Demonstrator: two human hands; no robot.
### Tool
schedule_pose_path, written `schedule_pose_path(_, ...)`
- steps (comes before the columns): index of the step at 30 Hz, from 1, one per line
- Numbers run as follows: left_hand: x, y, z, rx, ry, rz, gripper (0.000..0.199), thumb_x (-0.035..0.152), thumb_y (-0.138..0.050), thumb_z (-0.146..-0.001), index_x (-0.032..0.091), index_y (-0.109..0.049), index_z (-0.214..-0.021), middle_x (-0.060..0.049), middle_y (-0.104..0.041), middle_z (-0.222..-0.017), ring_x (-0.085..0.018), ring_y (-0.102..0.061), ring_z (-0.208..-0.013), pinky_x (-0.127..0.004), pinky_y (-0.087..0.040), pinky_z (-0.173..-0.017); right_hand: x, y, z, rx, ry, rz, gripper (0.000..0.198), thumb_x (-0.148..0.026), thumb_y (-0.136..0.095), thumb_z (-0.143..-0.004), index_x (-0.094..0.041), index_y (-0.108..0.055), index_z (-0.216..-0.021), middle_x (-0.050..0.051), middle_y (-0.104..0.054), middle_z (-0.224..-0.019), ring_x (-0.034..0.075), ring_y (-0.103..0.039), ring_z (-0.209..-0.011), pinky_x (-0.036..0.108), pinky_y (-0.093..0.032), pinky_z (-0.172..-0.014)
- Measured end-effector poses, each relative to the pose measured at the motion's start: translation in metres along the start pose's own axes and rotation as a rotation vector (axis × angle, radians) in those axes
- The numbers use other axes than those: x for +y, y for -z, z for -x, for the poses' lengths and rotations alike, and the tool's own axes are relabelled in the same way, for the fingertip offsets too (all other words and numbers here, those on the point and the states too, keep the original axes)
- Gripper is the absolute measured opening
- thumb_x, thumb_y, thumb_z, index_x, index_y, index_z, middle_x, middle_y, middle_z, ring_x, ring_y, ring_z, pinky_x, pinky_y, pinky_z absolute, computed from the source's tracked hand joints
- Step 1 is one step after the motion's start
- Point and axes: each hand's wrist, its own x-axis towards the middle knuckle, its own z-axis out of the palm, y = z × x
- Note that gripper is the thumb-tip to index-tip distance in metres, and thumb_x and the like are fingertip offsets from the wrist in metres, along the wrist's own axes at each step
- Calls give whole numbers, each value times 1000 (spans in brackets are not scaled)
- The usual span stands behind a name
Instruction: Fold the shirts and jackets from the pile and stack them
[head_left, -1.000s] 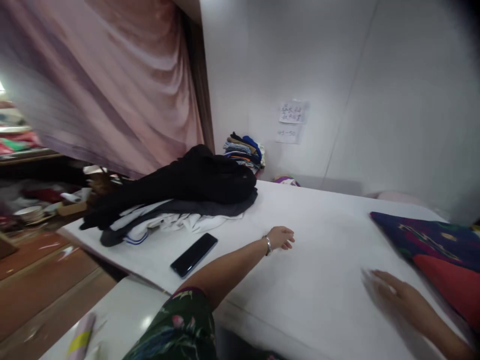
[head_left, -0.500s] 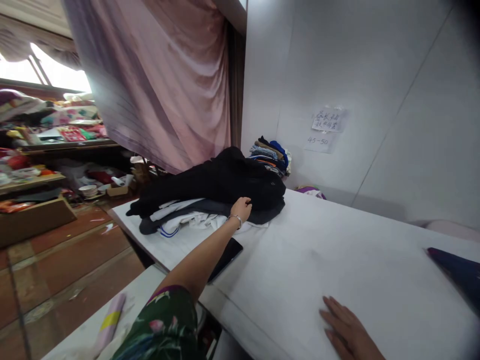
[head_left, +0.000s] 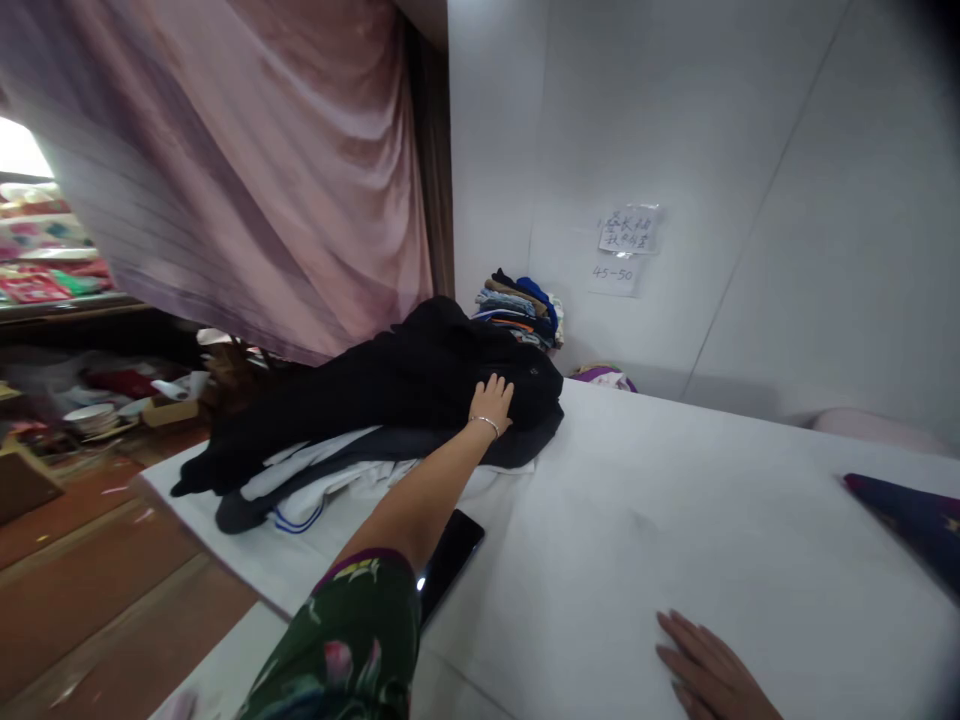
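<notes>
Stretched forward, my left hand (head_left: 492, 402) lies with fingers spread on a black garment (head_left: 390, 375), the top one of a heap. Below it in the heap are a dark grey garment (head_left: 420, 443) and white garments (head_left: 341, 490), one with a blue-striped edge. My right hand (head_left: 709, 662) rests flat on the white table (head_left: 600, 540) near its front edge, with nothing in it. Under my left forearm a black phone or tablet (head_left: 452, 560) lies on the table, partly hidden by the arm.
A folded stack of clothes (head_left: 521, 308) stands behind the heap by the wall. A navy cloth (head_left: 907, 520) lies at the table's right. Paper notes (head_left: 628, 232) hang on the wall. A pink curtain (head_left: 300, 180) drops behind the table; cluttered shelves (head_left: 60, 300) stand left.
My left hand has gone from curled fingers at the black garment's near edge to lying spread on top of it. The view has swung; my right hand stays flat on the table.
</notes>
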Motion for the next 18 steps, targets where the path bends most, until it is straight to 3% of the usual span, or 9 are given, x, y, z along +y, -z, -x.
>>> schedule_pose_path(4, -14, -1, -26, -52, 81, 34, 49, 43, -67, -77, 19, -61, -119, -16, -59, -125, -32, -42, -125, -44, -19, -106, 1, -3, 3, -13, -40, 15, 58, -50, -50, -73, -83, -21, -111, -28, -42, -131, 19, -44, -124, 41, -33, -107)
schedule_pose_path(7, -22, -2, -38, -78, 145, 54, 34, 44, -56, -85, 17, -69, -100, -17, -66, -111, -32, -50, -116, -45, -23, -101, 1, -4, 5, 0, -50, 18, 60, -49, -50, -75, -83, -19, -113, -28, -41, -133, 18, -41, -127, 40, -30, -109)
schedule_pose_path(13, -28, -1, -40, -104, 326, 158, 43, 42, -39, -93, 13, -69, -102, -20, -68, -107, -31, -58, -109, -41, -32, -94, -9, 1, 6, 18, -35, 2, 54, -43, -49, -83, -77, -29, -120, -23, -42, -136, 20, -40, -130, 45, -30, -112)
schedule_pose_path(18, -30, 20, -40, -44, 486, 297, 53, 45, -28, -95, 11, -64, -111, -21, -64, -116, -31, -60, -108, -38, -41, -87, -7, 2, 7, 74, 94, 19, 44, -34, -51, -85, -51, -53, -126, -5, -51, -136, 30, -46, -127, 59, -38, -105)
